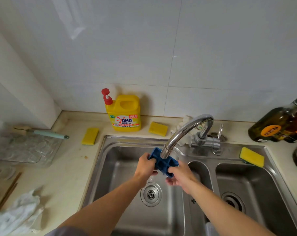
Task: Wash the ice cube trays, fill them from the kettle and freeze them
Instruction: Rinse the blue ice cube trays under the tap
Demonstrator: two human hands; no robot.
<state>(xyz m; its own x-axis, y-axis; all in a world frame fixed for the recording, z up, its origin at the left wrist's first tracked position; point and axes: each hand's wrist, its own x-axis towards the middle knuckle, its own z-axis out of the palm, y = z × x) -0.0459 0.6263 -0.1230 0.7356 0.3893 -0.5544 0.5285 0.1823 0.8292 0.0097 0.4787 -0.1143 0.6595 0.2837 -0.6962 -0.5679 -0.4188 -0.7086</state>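
I see both hands clamped on the blue ice cube tray (163, 163) under the faucet spout (183, 133), over the left sink basin (120, 176). Left hand (145, 166) grips its left end, right hand (181, 175) its right end.

The pale tabletop (71, 167) carries a steel double sink (110, 140). Beyond the left hand (145, 165), a yellow soap jug (125, 114) stands at the wall between two yellow sponges (90, 136) (158, 128). Left of that hand lie a clear glass tray (25, 149), a brush (49, 134) at its far edge, chopsticks (8, 191) and a crumpled white cloth (16, 215). Right of the right hand (181, 176) are dark bottles (278, 124) and a third sponge (251, 156) on the sink rim.
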